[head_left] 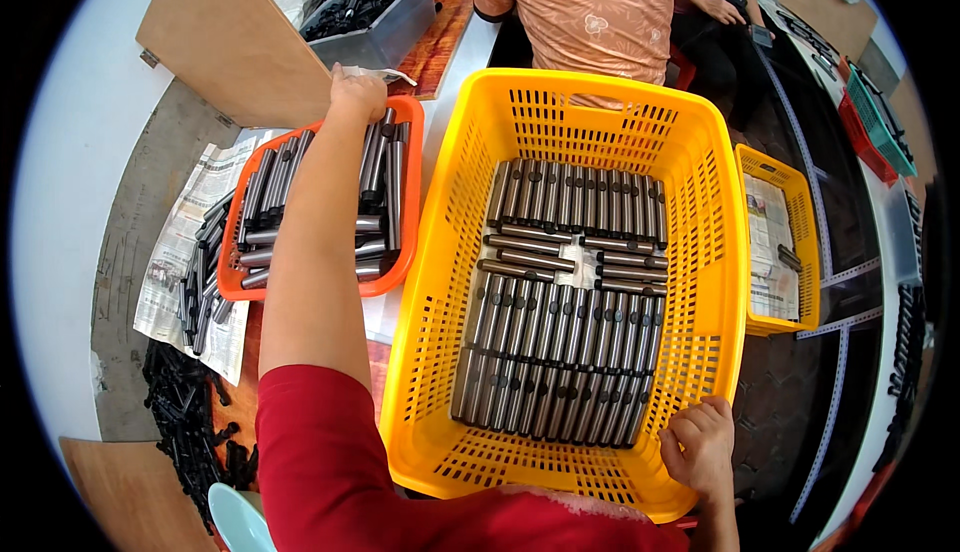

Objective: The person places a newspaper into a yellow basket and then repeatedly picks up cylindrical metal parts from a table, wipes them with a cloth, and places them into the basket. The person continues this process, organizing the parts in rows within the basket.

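Observation:
A large yellow plastic crate (712, 252) with slotted walls stands in front of me. Rows of grey metal tubes (570, 317) with black parts lie in it, most lengthwise, a few crosswise in the middle. My right hand (702, 447) is closed over the crate's right rim near the front. To the left, a smaller orange basket (408, 182) holds more loose tubes (395, 187). My left arm reaches across it, and my left hand (358, 94) is closed at its far rim, beside a white sheet (392, 76). What its fingers grip is hidden.
Black parts lie on newspaper (160, 302) and in a heap (185, 402) at left. A wooden board (235, 37) leans behind; a grey bin (385, 37) holds black pieces. A person (590, 12) sits beyond the crate. A smaller yellow crate (808, 292) stands right.

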{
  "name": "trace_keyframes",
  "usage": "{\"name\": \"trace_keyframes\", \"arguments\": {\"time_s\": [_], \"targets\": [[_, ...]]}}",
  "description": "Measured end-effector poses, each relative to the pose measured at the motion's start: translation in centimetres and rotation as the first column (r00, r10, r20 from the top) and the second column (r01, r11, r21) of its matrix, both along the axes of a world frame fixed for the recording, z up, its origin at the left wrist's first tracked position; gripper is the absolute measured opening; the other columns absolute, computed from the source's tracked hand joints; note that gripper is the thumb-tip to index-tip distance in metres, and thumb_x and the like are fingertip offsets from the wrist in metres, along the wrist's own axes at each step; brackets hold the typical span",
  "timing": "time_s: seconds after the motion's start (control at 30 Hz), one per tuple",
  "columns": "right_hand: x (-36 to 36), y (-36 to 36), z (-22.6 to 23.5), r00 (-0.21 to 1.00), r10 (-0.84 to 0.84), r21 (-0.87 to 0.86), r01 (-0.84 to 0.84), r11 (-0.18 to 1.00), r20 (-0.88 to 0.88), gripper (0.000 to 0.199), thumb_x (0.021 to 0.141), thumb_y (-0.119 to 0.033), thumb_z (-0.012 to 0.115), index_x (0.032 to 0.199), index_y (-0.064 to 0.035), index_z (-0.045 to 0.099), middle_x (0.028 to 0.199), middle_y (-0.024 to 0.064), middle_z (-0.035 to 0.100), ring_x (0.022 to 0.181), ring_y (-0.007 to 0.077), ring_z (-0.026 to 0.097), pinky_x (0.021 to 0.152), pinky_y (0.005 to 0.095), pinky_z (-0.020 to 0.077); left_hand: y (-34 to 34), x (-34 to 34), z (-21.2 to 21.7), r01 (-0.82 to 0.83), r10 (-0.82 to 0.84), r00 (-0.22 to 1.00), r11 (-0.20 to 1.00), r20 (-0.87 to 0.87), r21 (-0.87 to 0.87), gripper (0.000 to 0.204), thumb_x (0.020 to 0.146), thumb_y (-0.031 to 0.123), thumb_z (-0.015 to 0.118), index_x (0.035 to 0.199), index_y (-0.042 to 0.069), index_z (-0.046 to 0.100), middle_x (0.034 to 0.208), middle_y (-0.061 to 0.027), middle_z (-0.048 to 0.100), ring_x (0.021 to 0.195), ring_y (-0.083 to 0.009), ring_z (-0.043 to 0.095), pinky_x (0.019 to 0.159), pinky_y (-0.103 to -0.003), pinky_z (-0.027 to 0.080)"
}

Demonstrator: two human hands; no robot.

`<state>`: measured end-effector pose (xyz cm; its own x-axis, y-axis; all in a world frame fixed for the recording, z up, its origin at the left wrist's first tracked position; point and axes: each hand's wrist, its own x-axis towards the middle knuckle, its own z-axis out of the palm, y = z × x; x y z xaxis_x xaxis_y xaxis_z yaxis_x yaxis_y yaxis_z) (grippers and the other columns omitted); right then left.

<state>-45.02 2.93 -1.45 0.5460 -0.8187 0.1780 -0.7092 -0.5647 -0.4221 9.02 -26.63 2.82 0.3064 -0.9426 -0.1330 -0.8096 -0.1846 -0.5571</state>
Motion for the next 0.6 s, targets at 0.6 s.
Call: {"name": "trace_keyframes", "arguments": {"time_s": [0.6], "targets": [[-0.7,0.5,-0.4,0.997,0.055,-0.064,-0.052,0.997,0.056,0.012,0.066,-0.008,0.068,0.064,-0.0057,0.057,0.064,0.0078,0.056,0.063,0.0265,0.055,0.071,0.0381,0.0415,9.0,-11.3,6.1,0.617,-0.728,0.65,0.337,0.219,-0.711,0.05,0.069,0.006,0.055,0.117,-0.007,0.052,0.135,-0.0112,0.044,0.137,-0.0291,0.027,0.106,-0.056,0.014]]}}
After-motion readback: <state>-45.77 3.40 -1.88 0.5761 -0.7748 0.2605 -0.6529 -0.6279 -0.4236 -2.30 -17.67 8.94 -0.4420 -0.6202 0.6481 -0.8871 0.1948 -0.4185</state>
